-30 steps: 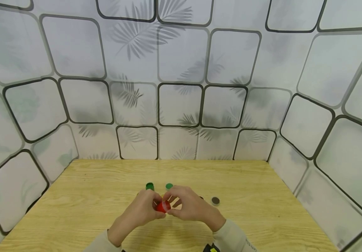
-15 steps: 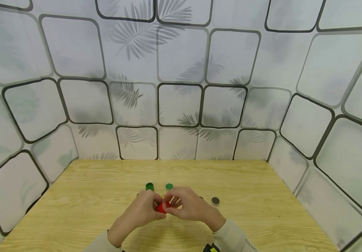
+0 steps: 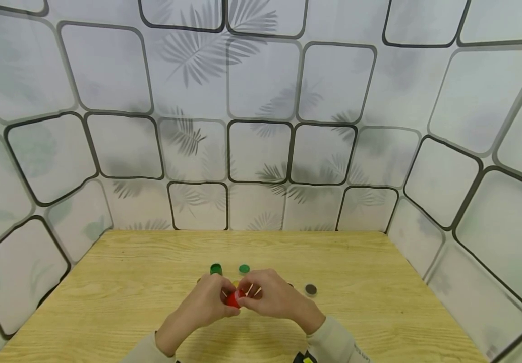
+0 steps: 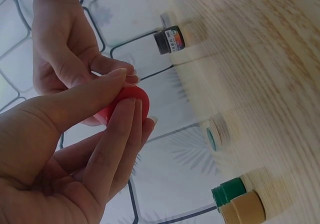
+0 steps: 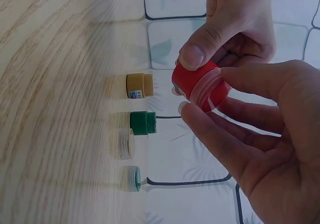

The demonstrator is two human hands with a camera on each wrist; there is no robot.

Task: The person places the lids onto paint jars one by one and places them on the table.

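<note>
My left hand [image 3: 208, 298] holds a small red paint jar [image 5: 190, 79] above the table, tipped on its side with its mouth toward my right hand [image 3: 273, 297]. The left thumb presses on the jar's wall in the right wrist view. A clear screw lid [image 5: 206, 90] sits at the jar's mouth, red showing through it. My right thumb and fingers pinch this lid at its edge. In the left wrist view the jar's red base [image 4: 134, 100] shows between the left thumb and fingers, and the lid is mostly hidden.
Beyond the hands stand an uncapped green jar [image 3: 216, 269] and a tan jar [image 5: 139, 86]. A green-stained clear lid [image 3: 244, 269] and a tan-stained lid [image 5: 126, 144] lie nearby. A dark jar [image 4: 170, 40] and a dark lid [image 3: 310, 290] are to the right. Patterned curtain surrounds the wooden table [image 3: 333, 257].
My right fingers have shifted and turned slightly at the lid, and a bit of yellow now shows behind the hands. The left hand and the jar stay almost in place.
</note>
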